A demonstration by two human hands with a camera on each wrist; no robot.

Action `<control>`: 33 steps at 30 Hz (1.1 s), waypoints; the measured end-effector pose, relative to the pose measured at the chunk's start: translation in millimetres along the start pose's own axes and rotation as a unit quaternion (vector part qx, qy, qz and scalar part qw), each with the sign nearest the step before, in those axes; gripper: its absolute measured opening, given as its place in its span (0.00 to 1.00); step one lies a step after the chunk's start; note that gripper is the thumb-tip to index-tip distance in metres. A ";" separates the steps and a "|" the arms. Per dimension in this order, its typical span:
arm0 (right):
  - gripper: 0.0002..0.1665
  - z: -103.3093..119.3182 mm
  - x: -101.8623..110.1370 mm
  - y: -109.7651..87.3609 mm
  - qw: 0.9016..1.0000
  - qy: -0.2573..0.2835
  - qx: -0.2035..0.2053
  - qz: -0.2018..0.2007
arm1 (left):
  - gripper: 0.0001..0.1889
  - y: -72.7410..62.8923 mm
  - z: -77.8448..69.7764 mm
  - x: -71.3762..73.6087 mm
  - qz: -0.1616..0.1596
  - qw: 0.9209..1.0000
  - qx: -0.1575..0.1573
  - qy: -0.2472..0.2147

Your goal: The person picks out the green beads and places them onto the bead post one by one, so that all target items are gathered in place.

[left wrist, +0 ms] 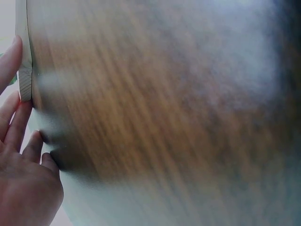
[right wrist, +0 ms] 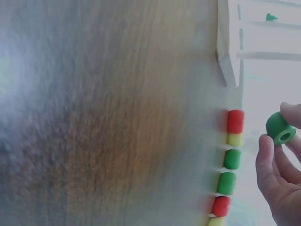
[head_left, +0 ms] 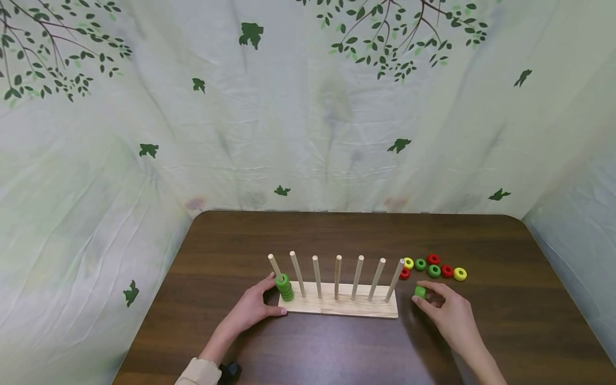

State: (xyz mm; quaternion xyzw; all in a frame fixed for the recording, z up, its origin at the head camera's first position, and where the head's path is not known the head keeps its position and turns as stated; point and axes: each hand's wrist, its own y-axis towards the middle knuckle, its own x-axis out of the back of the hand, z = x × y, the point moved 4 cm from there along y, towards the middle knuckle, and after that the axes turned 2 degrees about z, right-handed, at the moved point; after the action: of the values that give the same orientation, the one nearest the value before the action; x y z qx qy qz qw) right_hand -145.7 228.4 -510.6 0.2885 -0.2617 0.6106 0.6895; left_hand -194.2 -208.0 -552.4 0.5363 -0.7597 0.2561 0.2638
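A pale wooden peg board point(head_left: 332, 306) with several upright pegs stands on the table. Green beads point(head_left: 285, 289) are stacked on its leftmost peg. My left hand point(head_left: 251, 307) grips the board's left end, thumb at the front edge and fingers toward the back; in the left wrist view the thumb point(left wrist: 10, 61) and fingers lie on either side of the board's end point(left wrist: 25, 87). Off the board's right end, my right hand point(head_left: 447, 310) pinches a green bead point(head_left: 420, 292) between thumb and fingers. The hole of this bead point(right wrist: 279, 128) shows in the right wrist view.
Loose red, green and yellow beads lie behind my right hand, among them a red bead point(head_left: 433, 259), a green bead point(head_left: 434, 271) and a yellow bead point(head_left: 460, 274). The dark wooden table point(head_left: 231, 240) ends at a leaf-printed cloth point(head_left: 313, 133).
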 end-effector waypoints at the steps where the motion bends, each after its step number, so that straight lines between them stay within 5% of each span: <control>1: 0.22 2.1 0.4 -2.2 1.000 0.002 -0.001 -0.001 | 0.39 0.1 0.1 0.1 0.000 1.000 0.000 0.000; 17: 0.18 32.2 11.2 -35.6 0.999 0.033 0.014 -0.028 | 0.40 -1.0 0.4 -0.3 0.004 1.000 0.004 -0.005; 33: 0.21 69.1 13.2 -33.0 0.989 0.092 0.111 -0.012 | 0.40 -0.2 -0.5 -0.1 0.000 1.000 0.003 -0.007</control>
State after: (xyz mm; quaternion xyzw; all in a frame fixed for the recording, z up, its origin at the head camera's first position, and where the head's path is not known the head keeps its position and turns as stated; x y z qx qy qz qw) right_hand -111.9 185.0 -455.6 0.3093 -0.1243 0.6517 0.6813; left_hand -193.9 -207.6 -552.1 0.5392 -0.7607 0.2542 0.2571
